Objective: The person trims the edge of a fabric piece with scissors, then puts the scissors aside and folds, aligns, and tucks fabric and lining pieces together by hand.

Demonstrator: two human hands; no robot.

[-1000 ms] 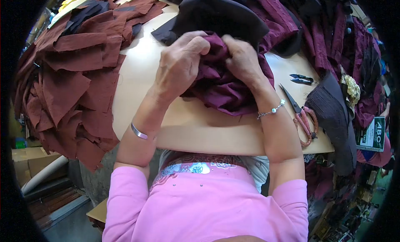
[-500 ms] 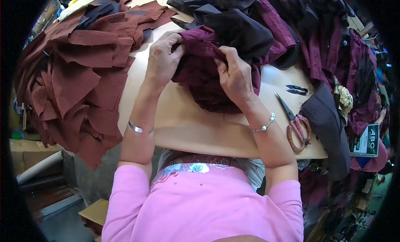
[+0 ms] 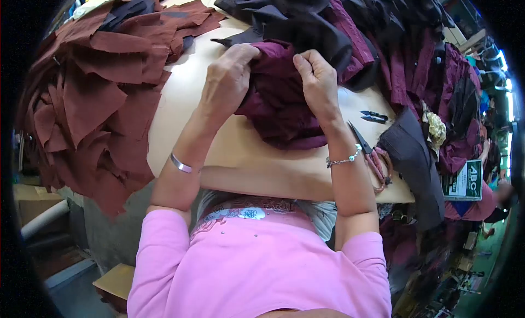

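Observation:
A bunched maroon garment [image 3: 281,107] is held up between my two hands over the pale table [image 3: 251,175]. My left hand [image 3: 227,80] grips its upper left edge, fingers closed round the cloth. On the other side my right hand [image 3: 319,82] pinches the upper right part between thumb and fingers. The cloth's lower folds hang down to the tabletop. To the right of my right wrist lie scissors [image 3: 367,151] with wrapped handles, partly hidden by my forearm. Small black thread snips [image 3: 374,116] rest just beyond them.
Reddish-brown cut cloth pieces [image 3: 98,93] are heaped along the left side. Black fabric [image 3: 295,30] and more maroon cloth [image 3: 421,66] pile up at the back and right. A dark cloth strip [image 3: 414,165] drapes over the right edge, near a green-and-white box [image 3: 464,181].
My hands have moved slightly apart, the right one to the right, spreading the top of the maroon garment. The whole view has shifted a little.

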